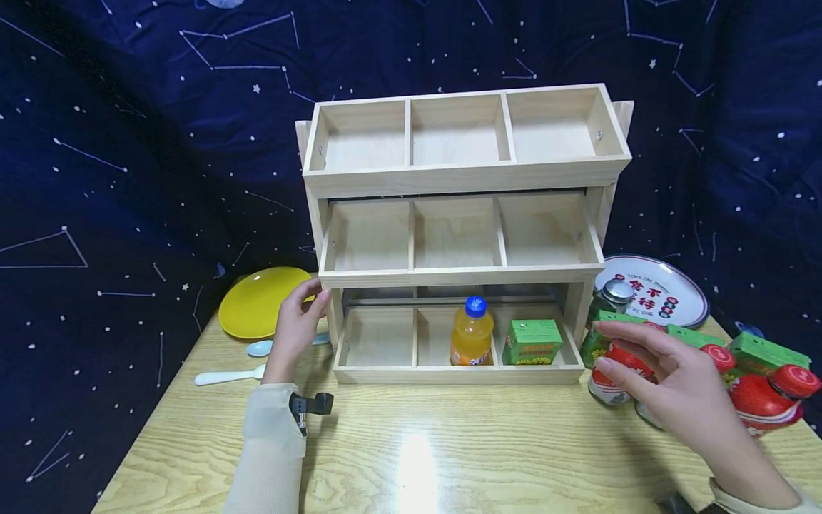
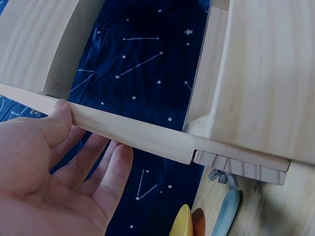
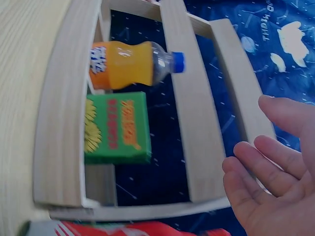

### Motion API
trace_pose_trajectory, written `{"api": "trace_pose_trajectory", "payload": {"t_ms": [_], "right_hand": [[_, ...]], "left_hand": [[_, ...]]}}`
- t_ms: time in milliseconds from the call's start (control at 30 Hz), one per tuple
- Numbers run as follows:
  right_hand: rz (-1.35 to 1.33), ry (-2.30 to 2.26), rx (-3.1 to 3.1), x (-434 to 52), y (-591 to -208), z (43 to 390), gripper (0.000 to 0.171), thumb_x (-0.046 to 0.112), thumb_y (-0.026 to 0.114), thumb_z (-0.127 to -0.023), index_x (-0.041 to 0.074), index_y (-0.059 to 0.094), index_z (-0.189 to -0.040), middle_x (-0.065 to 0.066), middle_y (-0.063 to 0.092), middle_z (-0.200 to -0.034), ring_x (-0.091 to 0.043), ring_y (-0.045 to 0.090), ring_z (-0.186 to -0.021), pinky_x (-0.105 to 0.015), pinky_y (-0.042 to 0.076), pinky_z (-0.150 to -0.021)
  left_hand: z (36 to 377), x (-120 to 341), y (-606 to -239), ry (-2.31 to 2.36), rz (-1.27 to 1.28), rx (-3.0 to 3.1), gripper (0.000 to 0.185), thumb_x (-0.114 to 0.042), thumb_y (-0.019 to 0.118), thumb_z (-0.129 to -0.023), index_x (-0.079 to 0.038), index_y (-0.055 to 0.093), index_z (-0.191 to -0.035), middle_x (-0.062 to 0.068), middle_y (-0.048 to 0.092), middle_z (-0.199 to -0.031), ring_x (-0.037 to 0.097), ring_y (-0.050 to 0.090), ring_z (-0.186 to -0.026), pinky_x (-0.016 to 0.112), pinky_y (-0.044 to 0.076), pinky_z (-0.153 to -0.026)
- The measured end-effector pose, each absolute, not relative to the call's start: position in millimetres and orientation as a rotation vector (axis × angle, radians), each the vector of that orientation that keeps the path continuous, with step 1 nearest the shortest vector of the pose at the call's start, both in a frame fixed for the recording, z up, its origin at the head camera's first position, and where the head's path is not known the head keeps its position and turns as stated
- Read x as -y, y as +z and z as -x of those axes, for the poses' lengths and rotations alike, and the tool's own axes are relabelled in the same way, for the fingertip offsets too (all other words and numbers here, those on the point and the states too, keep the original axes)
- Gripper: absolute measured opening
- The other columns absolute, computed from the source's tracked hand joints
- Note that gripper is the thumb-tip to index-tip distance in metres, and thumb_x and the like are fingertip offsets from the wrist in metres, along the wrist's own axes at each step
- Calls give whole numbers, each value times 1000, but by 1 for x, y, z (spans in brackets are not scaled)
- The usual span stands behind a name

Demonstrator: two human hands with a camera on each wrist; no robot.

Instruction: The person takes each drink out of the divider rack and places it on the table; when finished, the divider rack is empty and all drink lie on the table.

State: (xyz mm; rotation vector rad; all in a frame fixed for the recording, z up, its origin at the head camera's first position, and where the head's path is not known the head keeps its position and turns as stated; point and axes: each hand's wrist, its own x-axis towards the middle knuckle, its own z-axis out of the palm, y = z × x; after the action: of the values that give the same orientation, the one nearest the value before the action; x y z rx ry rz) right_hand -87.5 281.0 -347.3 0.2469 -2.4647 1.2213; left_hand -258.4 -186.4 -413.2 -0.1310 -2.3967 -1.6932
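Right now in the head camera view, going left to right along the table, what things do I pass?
Yellow plate → left hand on the wooden rack's side post → orange soda bottle → green carton → right hand over the red-capped bottles.

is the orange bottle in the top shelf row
No, the orange bottle stands in the bottom row of the shelf, beside the green carton.
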Motion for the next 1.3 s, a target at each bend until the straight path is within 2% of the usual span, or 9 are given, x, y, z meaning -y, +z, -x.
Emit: {"api": "trace_pose_trajectory", "payload": {"t_ms": [133,333,367,467,600,633,867,1167,1300], "right_hand": [[-283,1205,2536,-271,-355,106,49,14,79,-86,10,62,-132,-10,62,-128,3,57,-112,-4,44,-87],[-332,1198,2584,-259,-368,135,48,20,79,-86,9,63,-130,-12,61,-129,-36,57,-119,-2,39,-88],[-333,1190,2591,-257,-371,139,47,20,79,-86,9,63,-129,-12,62,-129,-38,57,-119,-3,39,-89],[-333,1192,2611,-255,-379,148,48,21,80,-86,8,63,-128,-13,62,-129,-41,55,-122,-25,48,-99],[-309,1205,2666,-252,-386,157,53,26,80,-86,7,60,-131,-16,58,-133,-41,49,-126,-62,40,-102],[-298,1212,2685,-252,-388,159,54,27,80,-86,7,59,-132,-17,56,-134,-41,47,-127,-64,39,-102],[-272,1193,2768,-251,-395,164,55,15,78,-86,9,57,-136,-17,56,-131,-35,53,-111,-53,49,-94],[-312,1125,2716,-248,-402,168,48,4,78,-83,11,63,-128,-10,60,-125,-29,55,-109,-40,48,-92],[-315,1107,2682,-247,-403,169,47,2,80,-81,11,65,-125,-9,62,-123,-28,56,-109,-26,45,-92]], "left_hand": [[259,188,-414,-1701,145,2382,45,-31,57,-101,-9,53,-140,13,57,-131,31,60,-114,38,54,-93],[258,190,-413,-1688,147,2384,45,-32,57,-101,-9,54,-140,13,57,-132,31,61,-114,39,55,-93],[258,190,-413,-1689,145,2385,45,-32,57,-101,-10,54,-140,12,57,-132,30,61,-114,39,55,-93],[258,189,-412,-1682,133,2390,45,-34,57,-100,-12,54,-139,10,57,-131,28,61,-113,38,55,-93],[258,188,-412,-1682,152,2384,45,-32,58,-101,-10,54,-140,11,58,-131,29,61,-113,38,55,-93],[259,188,-412,-1686,157,2382,45,-32,58,-101,-10,54,-139,12,58,-131,30,61,-113,38,55,-93],[260,187,-412,-1681,149,2389,45,-32,58,-100,-11,54,-140,10,58,-130,28,61,-114,38,55,-92],[259,186,-411,-1689,149,2385,44,-29,56,-101,-8,54,-140,14,57,-131,31,60,-115,41,54,-93],[260,187,-412,-1705,142,2388,44,-29,56,-102,-9,53,-140,14,57,-132,31,59,-116,41,54,-95]]}}
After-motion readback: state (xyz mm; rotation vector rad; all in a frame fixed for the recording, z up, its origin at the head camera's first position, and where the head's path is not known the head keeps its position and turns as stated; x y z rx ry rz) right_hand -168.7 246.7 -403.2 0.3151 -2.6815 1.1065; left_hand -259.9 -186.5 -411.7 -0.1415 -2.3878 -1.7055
